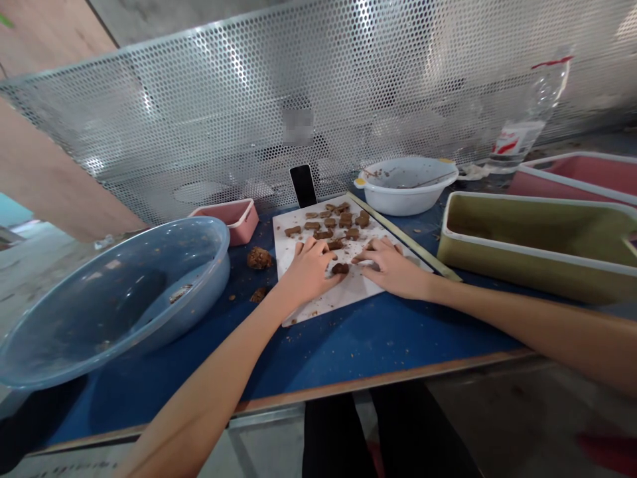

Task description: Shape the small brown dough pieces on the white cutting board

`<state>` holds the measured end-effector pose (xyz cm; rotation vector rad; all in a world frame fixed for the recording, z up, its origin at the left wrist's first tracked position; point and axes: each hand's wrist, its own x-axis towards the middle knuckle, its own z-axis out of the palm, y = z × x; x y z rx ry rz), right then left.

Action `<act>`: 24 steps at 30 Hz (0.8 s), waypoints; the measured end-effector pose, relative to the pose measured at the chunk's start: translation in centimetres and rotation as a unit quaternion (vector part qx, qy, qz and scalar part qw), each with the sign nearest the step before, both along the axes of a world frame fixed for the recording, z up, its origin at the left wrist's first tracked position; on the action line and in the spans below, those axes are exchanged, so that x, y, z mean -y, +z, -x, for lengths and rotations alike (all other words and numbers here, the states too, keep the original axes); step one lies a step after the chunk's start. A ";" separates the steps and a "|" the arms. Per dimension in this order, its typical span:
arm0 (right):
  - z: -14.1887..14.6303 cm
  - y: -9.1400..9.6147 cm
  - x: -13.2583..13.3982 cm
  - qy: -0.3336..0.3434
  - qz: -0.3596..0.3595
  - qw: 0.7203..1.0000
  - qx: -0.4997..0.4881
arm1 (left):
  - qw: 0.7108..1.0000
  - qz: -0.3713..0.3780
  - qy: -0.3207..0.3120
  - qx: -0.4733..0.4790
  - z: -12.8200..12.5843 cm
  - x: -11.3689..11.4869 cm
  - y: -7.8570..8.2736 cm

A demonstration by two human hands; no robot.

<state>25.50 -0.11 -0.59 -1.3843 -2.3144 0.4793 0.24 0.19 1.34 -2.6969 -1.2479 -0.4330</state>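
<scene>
Small brown lump (340, 268) sits mid white board (348, 299), btwn my hands. My left hand (308, 269) has its fingertips on the lump, can't tell if it's a real grip. My right hand (393, 269) lies flat w/ loose fingers just beside it. More brown pieces (328, 224) lie at the board's far end, w/ a blue basin (114, 299) to the left, a white bowl (405, 186) behind and an olive tray (537, 245) to the right.

Perforated metal screen (199, 113) behind blue table (348, 345); wooden panel (44, 40) left; grey floor (522, 425).
</scene>
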 end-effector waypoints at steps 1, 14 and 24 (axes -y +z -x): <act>0.0 0.1 0.0 0.002 0.004 1.000 0.001 | 1.000 0.001 -0.001 0.000 0.2 -0.1 0.1; -0.3 0.5 0.1 0.048 -0.093 0.993 0.053 | 0.999 0.036 -0.006 0.024 1.5 -0.8 -0.5; -2.2 0.4 -2.3 0.121 -0.293 0.944 0.095 | 0.998 0.065 -0.006 -0.018 1.7 -0.9 0.0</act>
